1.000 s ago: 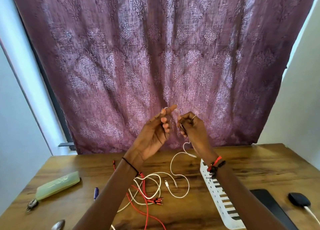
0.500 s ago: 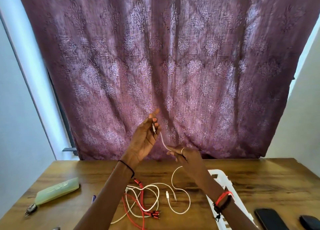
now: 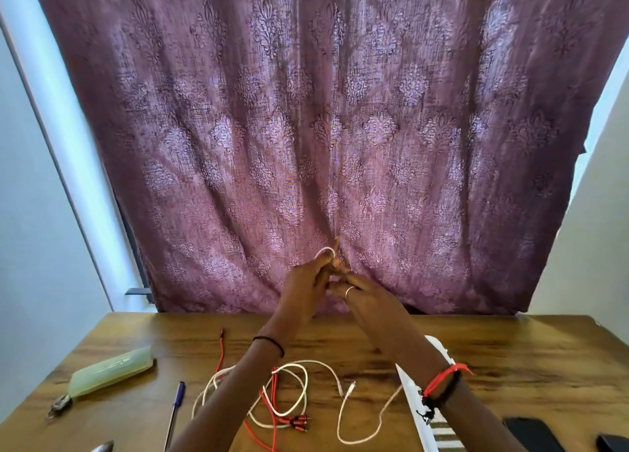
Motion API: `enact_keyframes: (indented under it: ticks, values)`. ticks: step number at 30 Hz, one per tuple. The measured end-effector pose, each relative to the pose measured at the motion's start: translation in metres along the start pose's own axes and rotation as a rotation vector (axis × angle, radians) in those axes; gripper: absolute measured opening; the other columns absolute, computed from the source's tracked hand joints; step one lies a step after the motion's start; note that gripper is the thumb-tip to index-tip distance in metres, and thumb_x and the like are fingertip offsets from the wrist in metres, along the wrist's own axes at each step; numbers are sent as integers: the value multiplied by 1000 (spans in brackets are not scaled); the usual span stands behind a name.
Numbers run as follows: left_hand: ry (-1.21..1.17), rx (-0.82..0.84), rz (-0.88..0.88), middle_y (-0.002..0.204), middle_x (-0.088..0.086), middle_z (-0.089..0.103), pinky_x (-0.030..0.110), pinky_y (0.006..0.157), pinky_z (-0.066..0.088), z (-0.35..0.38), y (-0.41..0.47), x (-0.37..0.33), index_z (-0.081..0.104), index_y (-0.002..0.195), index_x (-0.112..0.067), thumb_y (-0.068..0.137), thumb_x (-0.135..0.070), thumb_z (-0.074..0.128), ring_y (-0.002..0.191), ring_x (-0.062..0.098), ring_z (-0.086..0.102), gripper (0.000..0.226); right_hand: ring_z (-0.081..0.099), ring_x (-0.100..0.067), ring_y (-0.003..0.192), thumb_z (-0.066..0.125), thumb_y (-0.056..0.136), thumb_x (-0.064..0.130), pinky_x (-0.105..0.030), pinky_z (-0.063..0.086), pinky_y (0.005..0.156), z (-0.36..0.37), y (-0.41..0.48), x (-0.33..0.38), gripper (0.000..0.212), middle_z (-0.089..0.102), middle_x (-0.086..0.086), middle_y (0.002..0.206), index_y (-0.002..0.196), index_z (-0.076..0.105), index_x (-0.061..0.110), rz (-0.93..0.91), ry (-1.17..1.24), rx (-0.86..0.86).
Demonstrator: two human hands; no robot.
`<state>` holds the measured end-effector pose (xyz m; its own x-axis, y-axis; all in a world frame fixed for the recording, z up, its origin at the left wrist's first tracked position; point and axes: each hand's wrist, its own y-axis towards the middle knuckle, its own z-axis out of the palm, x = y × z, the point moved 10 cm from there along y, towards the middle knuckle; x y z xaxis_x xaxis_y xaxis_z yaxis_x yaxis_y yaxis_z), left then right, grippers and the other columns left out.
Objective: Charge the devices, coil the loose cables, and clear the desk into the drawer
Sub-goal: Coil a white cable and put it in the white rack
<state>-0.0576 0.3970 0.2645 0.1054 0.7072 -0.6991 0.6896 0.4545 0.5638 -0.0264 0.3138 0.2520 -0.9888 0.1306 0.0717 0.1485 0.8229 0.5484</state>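
Note:
Both hands are raised together above the desk, in front of the curtain. My left hand (image 3: 308, 281) holds a small loop of the white cable (image 3: 357, 417) over its fingers. My right hand (image 3: 360, 293), with a ring on one finger, pinches the same cable right beside the left. The rest of the white cable trails down onto the wooden desk (image 3: 510, 356). A red cable (image 3: 269, 404) and another white cable (image 3: 299, 388) lie tangled under my left forearm. A white power strip (image 3: 413, 404) runs under my right forearm.
A pale green pouch (image 3: 109, 373) with a key ring (image 3: 59, 404) lies at the left. A blue pen (image 3: 175, 407) lies near the cables. Two dark devices (image 3: 532, 434) sit at the bottom right. A purple patterned curtain (image 3: 323, 128) hangs behind the desk.
My right hand has risen back up to meet the left, making another loop of white cable. The view has tilted, showing more of the desk.

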Motion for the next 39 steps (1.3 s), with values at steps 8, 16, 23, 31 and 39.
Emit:
enact_keyframes:
  ticks: [8, 16, 23, 31, 39]
  values:
    - [243, 133, -27, 85, -7, 74, 23, 72, 48, 8, 12, 20, 62, 117, -12, 97, -19, 46, 85, 21, 70, 27, 60, -25, 106, 40, 91, 22, -26, 42, 91, -32, 19, -13, 36, 65, -13, 112, 112, 65, 6, -66, -26, -136]
    - [-397, 330, -189, 44, -8, 50, 14, 49, 37, 23, 14, 23, 55, 97, -9, 99, -4, 35, 40, 2, 41, 21, 65, -15, 75, 63, 81, 13, -17, 45, 71, -43, 41, -52, 19, 73, -9, 83, 96, 75, 12, 124, 481, -200]
    - [-847, 473, -312, 56, -12, 33, 16, 49, 21, 35, 1, 27, 46, 128, 0, 93, -13, 37, 48, 0, 27, 38, 58, 5, 82, 68, 81, 6, -1, 39, 74, -48, 50, -55, 15, 74, -9, 88, 94, 75, 7, 101, 564, -187]
    - [-965, 461, -330, 50, -12, 26, 14, 43, 17, 30, 12, 22, 63, 108, 2, 94, -12, 37, 43, -1, 20, 32, 65, 4, 74, 68, 80, 5, -8, 44, 71, -41, 54, -71, 13, 74, 2, 82, 92, 74, 6, 249, 890, -185]
    - [-1496, 333, -369, 50, -9, 23, 17, 41, 19, 39, 26, 13, 61, 111, 4, 83, -10, 56, 45, 4, 16, 32, 34, 0, 41, 59, 86, 0, -12, 26, 45, -19, 46, -70, 17, 69, 7, 61, 85, 73, 11, 411, 1349, -420]
